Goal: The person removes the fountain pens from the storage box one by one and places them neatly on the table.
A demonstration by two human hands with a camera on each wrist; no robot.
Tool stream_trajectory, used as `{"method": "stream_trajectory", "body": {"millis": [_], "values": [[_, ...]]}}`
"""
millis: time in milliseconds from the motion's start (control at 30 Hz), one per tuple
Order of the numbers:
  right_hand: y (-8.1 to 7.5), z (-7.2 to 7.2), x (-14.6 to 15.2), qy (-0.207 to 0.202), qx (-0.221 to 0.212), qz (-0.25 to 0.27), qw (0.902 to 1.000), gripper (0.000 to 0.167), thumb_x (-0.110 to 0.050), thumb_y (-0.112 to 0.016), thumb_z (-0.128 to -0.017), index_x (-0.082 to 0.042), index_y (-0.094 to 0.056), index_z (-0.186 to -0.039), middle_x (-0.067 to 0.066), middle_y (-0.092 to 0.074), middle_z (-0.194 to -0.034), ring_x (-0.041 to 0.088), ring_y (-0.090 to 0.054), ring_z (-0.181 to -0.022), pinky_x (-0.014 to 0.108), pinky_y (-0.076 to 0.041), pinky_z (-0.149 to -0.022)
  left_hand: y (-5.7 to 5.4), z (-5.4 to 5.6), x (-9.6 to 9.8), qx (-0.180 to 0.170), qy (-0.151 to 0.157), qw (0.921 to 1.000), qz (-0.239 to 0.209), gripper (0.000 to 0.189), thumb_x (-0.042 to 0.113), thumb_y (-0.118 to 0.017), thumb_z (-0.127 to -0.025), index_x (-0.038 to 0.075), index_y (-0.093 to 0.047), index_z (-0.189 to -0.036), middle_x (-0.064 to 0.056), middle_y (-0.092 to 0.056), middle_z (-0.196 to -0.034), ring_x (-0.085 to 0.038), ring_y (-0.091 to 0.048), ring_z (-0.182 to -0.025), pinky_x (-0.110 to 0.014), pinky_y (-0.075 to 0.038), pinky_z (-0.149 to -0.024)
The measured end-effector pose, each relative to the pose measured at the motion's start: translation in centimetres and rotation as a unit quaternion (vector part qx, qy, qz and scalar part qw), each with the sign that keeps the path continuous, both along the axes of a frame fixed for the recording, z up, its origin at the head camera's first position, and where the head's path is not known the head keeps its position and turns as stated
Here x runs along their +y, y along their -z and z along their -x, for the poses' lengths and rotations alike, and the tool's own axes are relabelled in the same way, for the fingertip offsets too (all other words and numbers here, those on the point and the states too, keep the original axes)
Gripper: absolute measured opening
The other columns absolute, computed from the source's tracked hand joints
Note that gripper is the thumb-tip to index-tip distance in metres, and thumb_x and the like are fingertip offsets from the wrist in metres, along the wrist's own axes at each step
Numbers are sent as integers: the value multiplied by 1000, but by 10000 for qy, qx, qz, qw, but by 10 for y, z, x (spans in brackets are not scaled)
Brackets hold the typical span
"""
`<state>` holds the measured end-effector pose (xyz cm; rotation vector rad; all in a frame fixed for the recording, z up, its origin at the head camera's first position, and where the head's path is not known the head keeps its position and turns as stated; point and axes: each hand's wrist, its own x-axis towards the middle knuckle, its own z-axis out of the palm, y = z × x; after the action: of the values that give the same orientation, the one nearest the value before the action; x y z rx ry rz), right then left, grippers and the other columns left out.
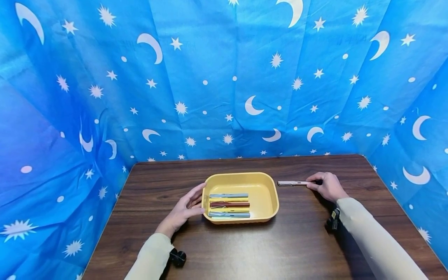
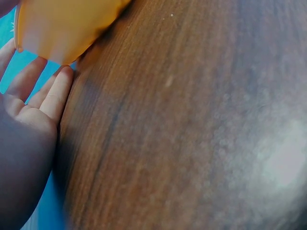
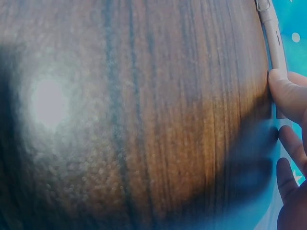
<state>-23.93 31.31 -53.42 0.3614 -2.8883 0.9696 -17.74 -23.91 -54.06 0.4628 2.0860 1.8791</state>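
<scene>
A yellow plastic tray (image 1: 260, 188) stands on the table, several capped pens (image 1: 229, 204) lying side by side in its left half: blue-grey, yellow and dark red. My left hand (image 1: 183, 208) touches the tray's left end from outside, thumb toward the front and fingers spread along the wall. In the left wrist view, fairly straight fingers (image 2: 56, 93) meet the tray's wall (image 2: 62, 28). To the right of the tray, my right hand (image 1: 327, 186) pinches the right end of a pale pinkish pen (image 1: 292, 183) between thumb and fingers. The pen is level, its clip end toward the tray.
The dark wood-grain table (image 1: 241, 249) reaches back to a blue curtain (image 1: 217, 97) with moons and stars, which also hangs at both sides. Black wrist cameras sit beneath both sleeves.
</scene>
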Motion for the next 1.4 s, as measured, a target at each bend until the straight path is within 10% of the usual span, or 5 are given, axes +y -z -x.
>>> {"method": "stream_trajectory", "body": {"millis": [1400], "values": [[-3, -1, -3, 106, -279, 95, 9995, 19, -10, -82, -92, -8, -81, -111, 14, -77, -110, 33, -65, -99, 65, -52, -99, 0, -2, 0, -130, -70, 9999, -40, 82, 7, -73, -97, 25, -33, -166, -10, -31, -171, -36, -32, -156, -19, -45, -112]]}}
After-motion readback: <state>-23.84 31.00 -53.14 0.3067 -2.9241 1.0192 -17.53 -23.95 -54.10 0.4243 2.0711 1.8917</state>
